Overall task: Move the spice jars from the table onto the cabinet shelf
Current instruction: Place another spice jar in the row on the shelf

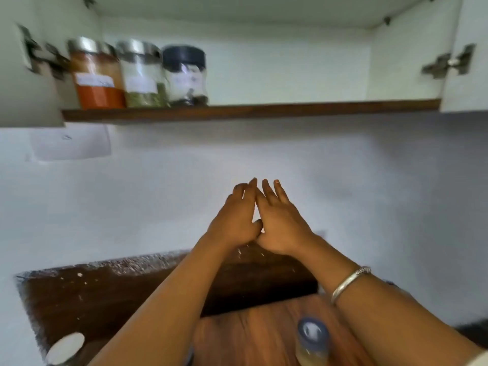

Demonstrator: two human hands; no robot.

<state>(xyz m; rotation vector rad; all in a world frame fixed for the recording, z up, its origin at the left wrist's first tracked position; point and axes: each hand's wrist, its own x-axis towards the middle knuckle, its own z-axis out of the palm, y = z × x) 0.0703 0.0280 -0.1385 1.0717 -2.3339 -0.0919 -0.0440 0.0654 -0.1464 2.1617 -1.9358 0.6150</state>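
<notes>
Three spice jars stand side by side at the left end of the cabinet shelf (290, 109): a steel-lidded jar of red powder (96, 75), a steel-lidded jar of green spice (142, 75) and a black-lidded clear jar (186, 75). On the wooden table (250, 336) below, a blue-lidded jar (313, 339) stands between my forearms. My left hand (235, 217) and my right hand (280, 220) are raised side by side in front of the wall, fingers straight and touching, holding nothing.
Both cabinet doors hang open, the left door (26, 75) and the right door (464, 62) with its hinge. The shelf right of the jars is bare. A white round lid or jar top (66, 350) lies at the lower left on a dark surface (79, 294).
</notes>
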